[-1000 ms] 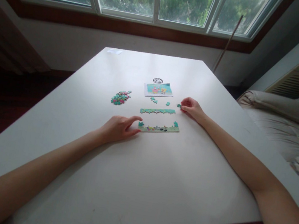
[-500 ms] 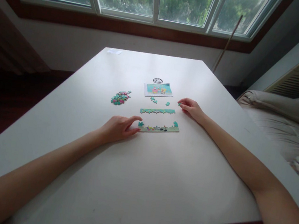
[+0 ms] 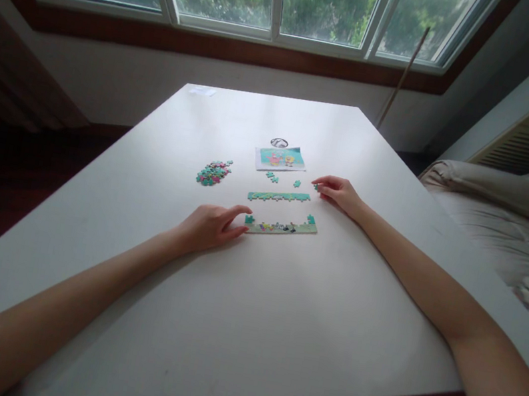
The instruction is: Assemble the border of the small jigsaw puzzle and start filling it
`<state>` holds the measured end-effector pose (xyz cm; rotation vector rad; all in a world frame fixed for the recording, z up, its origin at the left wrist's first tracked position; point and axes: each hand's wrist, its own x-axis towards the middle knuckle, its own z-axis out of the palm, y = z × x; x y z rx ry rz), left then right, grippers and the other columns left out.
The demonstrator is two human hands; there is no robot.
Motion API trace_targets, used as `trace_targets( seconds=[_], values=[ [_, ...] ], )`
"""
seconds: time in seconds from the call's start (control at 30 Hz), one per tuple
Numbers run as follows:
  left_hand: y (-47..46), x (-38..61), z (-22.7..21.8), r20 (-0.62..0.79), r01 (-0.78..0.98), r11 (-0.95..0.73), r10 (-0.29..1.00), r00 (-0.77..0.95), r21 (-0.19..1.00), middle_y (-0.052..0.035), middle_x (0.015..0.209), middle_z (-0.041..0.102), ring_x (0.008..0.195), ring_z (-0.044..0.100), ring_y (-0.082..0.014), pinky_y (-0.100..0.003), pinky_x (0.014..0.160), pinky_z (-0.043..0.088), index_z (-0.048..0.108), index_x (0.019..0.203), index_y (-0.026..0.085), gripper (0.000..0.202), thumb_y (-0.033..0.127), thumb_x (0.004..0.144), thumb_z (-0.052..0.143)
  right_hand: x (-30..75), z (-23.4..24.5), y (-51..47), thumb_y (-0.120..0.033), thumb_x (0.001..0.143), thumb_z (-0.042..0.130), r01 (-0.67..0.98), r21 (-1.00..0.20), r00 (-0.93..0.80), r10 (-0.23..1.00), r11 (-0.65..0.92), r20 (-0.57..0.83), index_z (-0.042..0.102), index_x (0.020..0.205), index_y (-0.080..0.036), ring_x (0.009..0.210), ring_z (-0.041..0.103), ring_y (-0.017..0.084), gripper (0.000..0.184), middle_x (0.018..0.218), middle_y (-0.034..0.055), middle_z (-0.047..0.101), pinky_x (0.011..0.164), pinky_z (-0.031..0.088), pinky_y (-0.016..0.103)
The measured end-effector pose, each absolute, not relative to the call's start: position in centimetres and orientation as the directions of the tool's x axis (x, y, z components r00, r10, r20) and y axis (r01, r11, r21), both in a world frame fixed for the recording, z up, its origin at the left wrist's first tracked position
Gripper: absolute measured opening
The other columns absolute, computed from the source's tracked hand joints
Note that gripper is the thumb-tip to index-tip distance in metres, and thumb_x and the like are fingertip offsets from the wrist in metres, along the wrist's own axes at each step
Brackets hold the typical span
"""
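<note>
My left hand rests on the table, thumb and forefinger apart at the left end of the joined bottom strip of a jigsaw puzzle. Its fingertips touch or nearly touch that end; nothing is held. To the right, my right hand pinches a small green puzzle piece at its fingertips. A joined green top strip lies between the hands. Just beyond it are a few loose green pieces. Behind these lies the picture card with cartoon figures.
A heap of mixed puzzle pieces sits left of the strips. Past the card lies a small round dark-and-white item. The white table reaches toward the window. A padded beige seat stands at the right.
My right hand has shifted very slightly left and down with the puzzle piece in its fingers. My left hand and the strips look the same.
</note>
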<state>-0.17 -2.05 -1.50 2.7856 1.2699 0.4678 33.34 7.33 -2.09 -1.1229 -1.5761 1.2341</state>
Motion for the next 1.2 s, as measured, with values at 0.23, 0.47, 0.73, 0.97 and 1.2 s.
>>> trace_targets(
  seconds=[0.23,0.47,0.73,0.97,1.2],
  values=[
    [-2.1,-0.1,-1.3,0.265,0.723,-0.674,0.733,0.626,0.155,0.0065,0.051,0.049,0.043,0.043,-0.0075,-0.018,0.051,0.030,0.056,0.112,0.020,0.033,0.040,0.089,0.044,33.1,-2.1,7.4,-0.038,0.051,0.083,0.124,-0.985,-0.203,0.975,0.117,0.090,0.058,0.068,-0.017,0.061,0.055,0.011,0.037,0.066,-0.0013,0.061,0.058,0.049,0.025],
    [-2.0,-0.2,-1.6,0.277,0.717,-0.678,0.729,0.627,0.162,0.0064,0.053,0.050,0.044,0.044,-0.0073,-0.018,0.051,0.029,0.057,0.113,0.020,0.033,0.040,0.089,0.045,33.3,-2.0,7.4,-0.028,0.055,0.077,0.214,-0.964,-0.202,0.973,0.156,0.113,0.062,0.069,-0.015,0.061,0.054,0.010,0.025,0.068,-0.0002,0.064,0.058,0.045,0.023],
    [-2.0,-0.2,-1.5,0.280,0.716,-0.679,0.727,0.627,0.161,0.0066,0.052,0.050,0.043,0.043,-0.0074,-0.018,0.051,0.030,0.057,0.112,0.020,0.032,0.039,0.089,0.045,33.7,-2.4,7.7,-0.024,0.062,0.066,0.257,-0.952,-0.257,0.962,0.165,0.097,0.070,0.081,-0.014,0.058,0.048,0.008,0.022,0.070,0.0006,0.064,0.052,0.036,0.021],
    [-1.9,-0.5,-1.8,0.284,0.722,-0.677,0.727,0.625,0.143,0.0072,0.052,0.050,0.044,0.044,-0.0075,-0.018,0.051,0.029,0.054,0.116,0.020,0.034,0.040,0.089,0.045,33.3,-2.1,7.5,-0.036,0.061,0.074,0.228,-0.958,-0.221,0.967,0.174,0.123,0.066,0.084,-0.014,0.059,0.049,0.008,0.033,0.070,0.0001,0.062,0.055,0.038,0.022],
    [-2.2,-1.2,-1.5,0.282,0.716,-0.681,0.724,0.629,0.153,0.0071,0.052,0.050,0.044,0.045,-0.0078,-0.019,0.051,0.029,0.056,0.107,0.020,0.028,0.038,0.089,0.045,31.8,-1.6,7.0,-0.038,0.058,0.076,0.240,-0.964,-0.163,0.984,0.116,0.078,0.067,0.078,-0.014,0.059,0.050,0.009,0.033,0.066,-0.0005,0.062,0.058,0.041,0.023]
  ],
)
